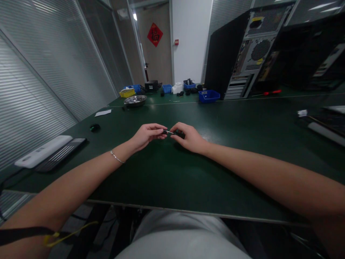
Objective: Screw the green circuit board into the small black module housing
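My left hand (pixel 147 136) is closed, with thumb and fingertips pinching a small black piece (pixel 164 132) just above the green tabletop (pixel 172 172). Opposite it, my right hand (pixel 190 137) curls round what looks like a small screwdriver with a dark handle (pixel 179 134). A thin bright metal shaft (pixel 170 132) spans the short gap between the two hands, its left end meeting the black piece. Fingers cover most of both things, so their full shapes are hidden. A silvery bracelet (pixel 116 157) circles my left wrist.
Left lie a white and black device (pixel 44 151), a black mouse-like object (pixel 95 127) and a white slip (pixel 102 113). Farther back are a round metal dish (pixel 135 101), a blue bin (pixel 209 96) and a black computer tower (pixel 229 50). A red-handled tool (pixel 272 92) lies back right.
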